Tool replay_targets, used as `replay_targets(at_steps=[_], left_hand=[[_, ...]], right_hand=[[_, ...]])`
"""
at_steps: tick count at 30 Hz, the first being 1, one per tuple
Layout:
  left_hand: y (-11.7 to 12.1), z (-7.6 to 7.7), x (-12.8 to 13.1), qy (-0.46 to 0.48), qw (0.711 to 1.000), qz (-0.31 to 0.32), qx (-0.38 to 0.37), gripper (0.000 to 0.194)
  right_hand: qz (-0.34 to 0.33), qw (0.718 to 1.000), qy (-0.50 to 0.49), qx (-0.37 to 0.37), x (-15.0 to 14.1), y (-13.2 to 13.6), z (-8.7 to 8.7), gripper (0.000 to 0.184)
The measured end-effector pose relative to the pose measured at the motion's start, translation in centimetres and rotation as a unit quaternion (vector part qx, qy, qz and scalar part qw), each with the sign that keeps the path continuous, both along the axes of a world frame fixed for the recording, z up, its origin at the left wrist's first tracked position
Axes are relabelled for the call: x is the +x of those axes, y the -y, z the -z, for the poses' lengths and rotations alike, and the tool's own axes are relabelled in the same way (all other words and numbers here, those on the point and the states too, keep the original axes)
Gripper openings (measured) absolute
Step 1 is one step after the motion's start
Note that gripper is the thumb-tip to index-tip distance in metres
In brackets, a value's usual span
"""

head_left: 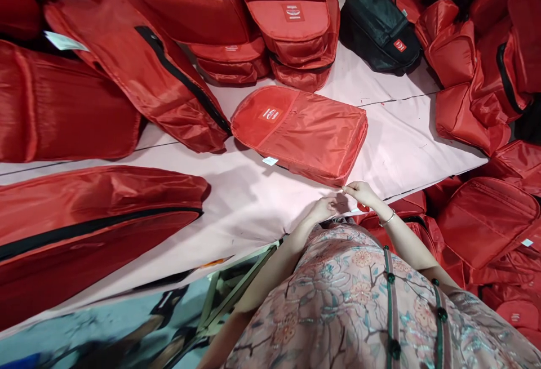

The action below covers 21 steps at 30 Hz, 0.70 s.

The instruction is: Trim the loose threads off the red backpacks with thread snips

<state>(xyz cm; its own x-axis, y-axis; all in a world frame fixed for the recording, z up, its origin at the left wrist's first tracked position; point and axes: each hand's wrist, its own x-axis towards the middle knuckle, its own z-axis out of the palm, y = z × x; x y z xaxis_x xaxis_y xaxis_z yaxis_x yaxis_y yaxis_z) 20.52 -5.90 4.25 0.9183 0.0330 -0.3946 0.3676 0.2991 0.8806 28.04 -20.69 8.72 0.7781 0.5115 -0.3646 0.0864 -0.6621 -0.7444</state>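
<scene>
A red backpack (313, 132) lies flat on the pale pink tabletop (262, 200), its printed patch facing up and a white tag sticking out at its near edge. At the backpack's near right corner, my right hand (362, 193) pinches thumb and fingers together; whether they hold a thread or the fabric is too small to tell. A small red loop-shaped thing (362, 207) shows under that palm. My left hand (324, 209) is just left of it, closed with curled fingers near the table edge. What it holds, if anything, is hidden.
Red backpacks (139, 65) crowd the left and back of the table, one long bag (97, 205) lying at the near left. A black backpack (378, 28) stands at the back right. More red bags (486, 222) are heaped along the right side.
</scene>
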Motion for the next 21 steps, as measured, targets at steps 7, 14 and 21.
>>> replay_targets(at_steps=[7, 14, 21], left_hand=[[-1.2, -1.0, 1.6, -0.043, 0.988, -0.114, -0.093, 0.030], [-0.8, -0.5, 2.0, -0.018, 0.990, -0.140, -0.005, 0.019], [-1.8, -0.1, 1.3, 0.129, 0.918, -0.168, 0.335, 0.017]], right_hand=[[0.057, 0.997, -0.032, 0.039, -0.7, 1.1, 0.3, 0.045], [0.093, 0.991, -0.043, 0.086, -1.2, 0.8, 0.3, 0.045], [0.091, 0.991, -0.039, 0.091, -2.1, 0.9, -0.6, 0.045]])
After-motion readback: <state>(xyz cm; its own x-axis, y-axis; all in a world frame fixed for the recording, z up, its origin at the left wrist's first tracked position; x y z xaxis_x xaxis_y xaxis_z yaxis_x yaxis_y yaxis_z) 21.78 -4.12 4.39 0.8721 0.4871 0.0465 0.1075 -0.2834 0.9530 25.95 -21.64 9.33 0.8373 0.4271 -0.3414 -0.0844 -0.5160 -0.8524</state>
